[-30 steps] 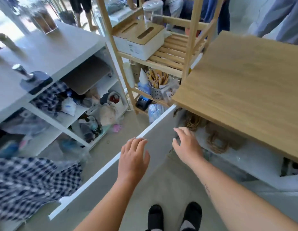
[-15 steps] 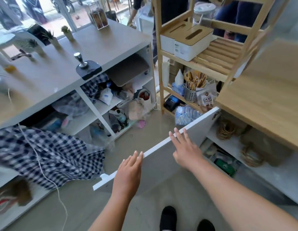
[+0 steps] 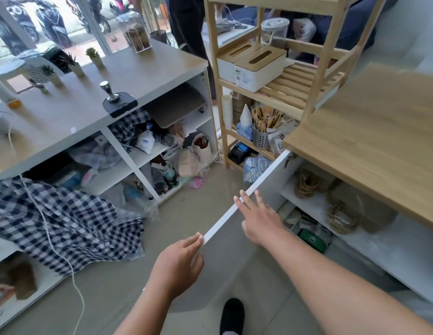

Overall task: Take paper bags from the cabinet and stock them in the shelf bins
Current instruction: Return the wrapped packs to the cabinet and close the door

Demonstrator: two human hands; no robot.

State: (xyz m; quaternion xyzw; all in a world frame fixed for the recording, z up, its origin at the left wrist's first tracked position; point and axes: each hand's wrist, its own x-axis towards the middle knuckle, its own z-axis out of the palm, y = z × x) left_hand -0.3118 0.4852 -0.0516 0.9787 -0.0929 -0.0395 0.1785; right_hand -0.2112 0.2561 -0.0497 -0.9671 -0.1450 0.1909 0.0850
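The white cabinet door [image 3: 247, 197] stands swung open under the wooden counter [image 3: 370, 141]. My left hand [image 3: 179, 259] grips the near end of the door's edge. My right hand [image 3: 259, 218] is flat against the door's inner side, fingers spread, with the fingertips over its top edge. Inside the cabinet, brown paper bags with twisted rope handles [image 3: 341, 213] lie on the white shelf, and more [image 3: 307, 184] lie behind them. Two white bins with wooden slotted lids [image 3: 256, 66] sit on the wooden rack [image 3: 307, 93] beyond the door.
A white open counter unit [image 3: 128, 76] full of clutter stands to the left, with a checked cloth [image 3: 65, 218] spilling out. The rack's lower shelf holds a metal cup of sticks [image 3: 261, 136] and paper cups. A person stands behind the rack. My black shoe [image 3: 232, 315] is below.
My left hand has moved forward and closed on the door's edge. My right hand has slid along the door, its fingertips now over the top edge. The view has shifted left and up.
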